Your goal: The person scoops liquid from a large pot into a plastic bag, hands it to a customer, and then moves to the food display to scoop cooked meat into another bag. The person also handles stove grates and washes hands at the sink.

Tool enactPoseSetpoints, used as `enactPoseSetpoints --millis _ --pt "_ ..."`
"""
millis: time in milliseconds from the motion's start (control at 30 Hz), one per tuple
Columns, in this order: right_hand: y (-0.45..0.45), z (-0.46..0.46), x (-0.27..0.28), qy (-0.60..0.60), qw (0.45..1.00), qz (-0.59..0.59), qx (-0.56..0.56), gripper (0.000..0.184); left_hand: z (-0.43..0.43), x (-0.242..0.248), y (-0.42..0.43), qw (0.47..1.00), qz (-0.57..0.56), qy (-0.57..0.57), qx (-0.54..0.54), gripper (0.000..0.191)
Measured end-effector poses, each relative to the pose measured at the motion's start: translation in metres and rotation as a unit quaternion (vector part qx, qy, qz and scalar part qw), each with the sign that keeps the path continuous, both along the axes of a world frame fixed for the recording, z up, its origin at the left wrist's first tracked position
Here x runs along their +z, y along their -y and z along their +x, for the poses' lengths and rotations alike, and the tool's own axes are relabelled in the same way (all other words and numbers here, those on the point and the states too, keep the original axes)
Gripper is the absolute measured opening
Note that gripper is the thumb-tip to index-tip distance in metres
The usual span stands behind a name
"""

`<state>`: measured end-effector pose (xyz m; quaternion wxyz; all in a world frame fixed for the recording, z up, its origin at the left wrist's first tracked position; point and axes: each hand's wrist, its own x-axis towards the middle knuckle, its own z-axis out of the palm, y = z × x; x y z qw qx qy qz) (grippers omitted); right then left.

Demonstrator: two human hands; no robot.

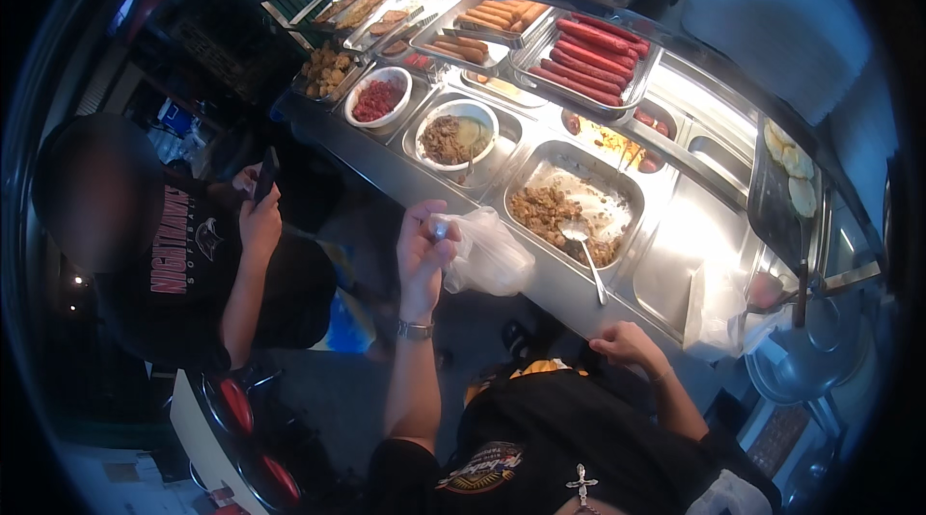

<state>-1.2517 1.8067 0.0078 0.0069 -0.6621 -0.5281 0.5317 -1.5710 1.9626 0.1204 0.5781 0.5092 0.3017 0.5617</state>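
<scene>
My left hand (pixel 425 254), a metal-band watch on its wrist, is raised in front of the counter. Its fingers grip the gathered top of a whitish plastic bag (pixel 492 254); the contents cannot be made out. A small shiny spot shows at the fingers. Behind the bag, a steel tray (pixel 633 207) holds browned chopped food (pixel 542 211) and a metal spoon (pixel 584 254), whose handle rests over the front rim. Lower right, my right hand (pixel 628 347) is loosely curled by the counter's front edge, with nothing visible in it.
A person (pixel 195 247) stands at left holding a phone (pixel 266 173). White bowls of food (pixel 412 97) sit in the steel counter (pixel 369 164). Red sausages (pixel 593 56) fill a raised tray. At right are plastic bags (pixel 716 305) and a pan (pixel 803 363); red stools (pixel 235 403) stand behind.
</scene>
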Motion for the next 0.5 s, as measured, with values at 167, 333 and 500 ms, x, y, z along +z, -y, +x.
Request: enactPoseSetpoints --millis 167,333,500 --pt "-0.002 -0.006 -0.003 -0.011 0.999 -0.025 0.017 0.036 0.000 -0.004 0.009 0.999 -0.039 -0.022 -0.004 0.058" --pt "-0.006 -0.009 -0.005 -0.006 0.998 0.021 0.062 0.037 0.004 -0.007 0.020 0.999 -0.019 -0.040 0.004 0.058" --pt "0.001 0.002 -0.003 -0.010 0.983 0.122 0.134 0.036 0.003 -0.010 0.026 0.999 -0.023 -0.016 0.021 0.051"
